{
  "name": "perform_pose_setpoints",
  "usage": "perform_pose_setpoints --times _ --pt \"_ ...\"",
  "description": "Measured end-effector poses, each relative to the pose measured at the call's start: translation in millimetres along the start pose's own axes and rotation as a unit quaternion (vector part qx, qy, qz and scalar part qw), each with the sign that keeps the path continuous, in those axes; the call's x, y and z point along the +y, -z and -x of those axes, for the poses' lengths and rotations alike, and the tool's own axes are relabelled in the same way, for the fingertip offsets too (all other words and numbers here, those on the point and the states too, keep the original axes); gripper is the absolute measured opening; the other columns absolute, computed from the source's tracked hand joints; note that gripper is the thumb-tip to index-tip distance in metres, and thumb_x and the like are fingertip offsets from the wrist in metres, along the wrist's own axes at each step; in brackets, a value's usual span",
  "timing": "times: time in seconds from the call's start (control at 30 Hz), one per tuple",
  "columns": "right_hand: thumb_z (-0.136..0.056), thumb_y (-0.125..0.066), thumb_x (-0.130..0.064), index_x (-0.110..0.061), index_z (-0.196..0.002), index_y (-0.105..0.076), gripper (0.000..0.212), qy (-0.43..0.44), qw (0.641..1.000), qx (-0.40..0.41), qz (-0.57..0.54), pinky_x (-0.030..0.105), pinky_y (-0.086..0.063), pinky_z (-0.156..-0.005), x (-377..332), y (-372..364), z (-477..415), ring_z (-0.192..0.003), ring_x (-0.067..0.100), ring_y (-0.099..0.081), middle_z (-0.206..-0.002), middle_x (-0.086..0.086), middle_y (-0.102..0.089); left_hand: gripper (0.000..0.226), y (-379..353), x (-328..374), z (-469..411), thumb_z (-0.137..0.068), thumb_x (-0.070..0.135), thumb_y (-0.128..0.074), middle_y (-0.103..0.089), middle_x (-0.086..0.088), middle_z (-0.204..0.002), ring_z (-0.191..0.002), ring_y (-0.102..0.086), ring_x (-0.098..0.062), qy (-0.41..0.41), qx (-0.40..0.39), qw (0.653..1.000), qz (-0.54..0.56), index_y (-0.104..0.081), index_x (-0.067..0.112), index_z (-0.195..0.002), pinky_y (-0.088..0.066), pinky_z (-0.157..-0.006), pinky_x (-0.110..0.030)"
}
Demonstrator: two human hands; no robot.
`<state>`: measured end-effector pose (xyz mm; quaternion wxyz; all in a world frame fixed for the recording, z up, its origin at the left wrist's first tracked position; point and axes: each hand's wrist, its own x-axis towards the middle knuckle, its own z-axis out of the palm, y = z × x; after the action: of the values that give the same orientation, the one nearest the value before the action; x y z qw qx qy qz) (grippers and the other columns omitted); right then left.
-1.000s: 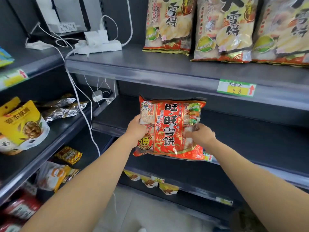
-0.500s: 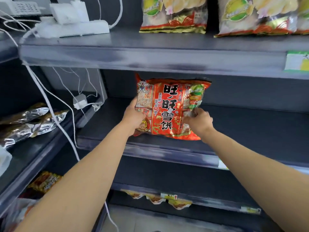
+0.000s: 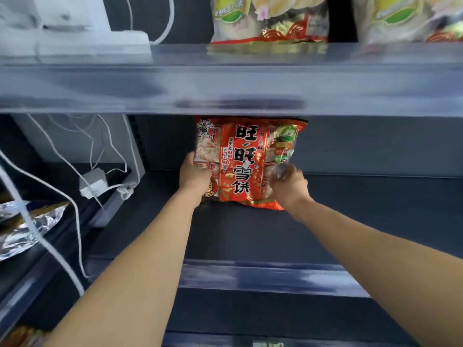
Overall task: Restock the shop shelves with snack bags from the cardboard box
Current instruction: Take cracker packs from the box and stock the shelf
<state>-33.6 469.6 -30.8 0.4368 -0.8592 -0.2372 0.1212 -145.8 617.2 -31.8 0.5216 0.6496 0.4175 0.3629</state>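
Observation:
A red snack bag with large black characters stands upright at the back of the dark middle shelf, its bottom edge touching the shelf board. My left hand grips its lower left side. My right hand grips its lower right corner. The bag's top is just under the shelf above. The cardboard box is not in view.
The upper shelf carries pale snack bags and a white power strip. White cables and an adapter hang at the left. Silver foil bags lie on the left-hand shelf.
Both hands have pushed the red bag from in front of the shelf edge deep onto the middle shelf, and it now stands near the back wall. My view has moved closer and lower.

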Motion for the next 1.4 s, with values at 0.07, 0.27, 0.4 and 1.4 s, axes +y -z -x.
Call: perform_pose_setpoints --times 0.07,0.27,0.4,1.4 --pt "-0.09 -0.046 -0.018 -0.018 -0.128 -0.047 0.039 -0.004 1.0 -0.008 -0.029 0.032 -0.047 -0.069 0.2 -5.8 -9.9 -0.117 0.035 -0.049 -0.124 0.012 -0.054 0.045 1.2 -0.2 -10.2 -0.088 -0.008 -0.05 -0.06 0.004 -0.094 -0.078 -0.058 -0.01 0.002 -0.006 1.0 0.008 -0.052 0.018 -0.124 -0.048 -0.065 -0.025" --pt "-0.094 -0.042 -0.012 -0.027 -0.123 -0.039 0.033 -0.012 0.995 -0.069 -0.067 0.019 -0.033 -0.05 -6.5 -12.7 -19.0 -0.068 0.008 -0.045 -0.105 -0.001 -0.049 0.057 3.4 -3.0 -28.7 -0.086 -0.009 -0.053 -0.061 -0.002 -0.111 -0.09 -0.059 -0.014 0.01 -0.024 0.999 0.024 -0.045 0.019 -0.135 -0.049 -0.074 -0.027" --pt "-0.098 -0.035 -0.004 -0.022 -0.124 -0.03 0.032 0.003 0.992 -0.122 -0.014 0.012 -0.029 -0.05 -15.4 -8.1 -18.8 -0.062 0.0 -0.033 -0.077 -0.012 -0.037 0.051 3.7 -5.0 -35.8 -0.088 -0.007 -0.051 -0.06 0.0 -0.11 -0.091 -0.057 -0.014 0.027 -0.014 0.999 0.028 -0.048 0.019 -0.131 -0.047 -0.074 -0.027" --pt "-0.096 -0.052 -0.021 -0.012 -0.141 -0.04 0.047 0.016 0.992 -0.029 0.118 0.026 -0.033 -0.101 170.9 287.7 176.5 -0.131 0.022 -0.043 -0.145 0.005 -0.043 0.032 -194.0 86.7 354.9 -0.089 0.002 -0.055 -0.057 -0.001 -0.106 -0.095 -0.055 -0.012 -0.049 -0.316 0.941 -0.109 -0.059 0.01 -0.12 -0.041 -0.07 -0.011"
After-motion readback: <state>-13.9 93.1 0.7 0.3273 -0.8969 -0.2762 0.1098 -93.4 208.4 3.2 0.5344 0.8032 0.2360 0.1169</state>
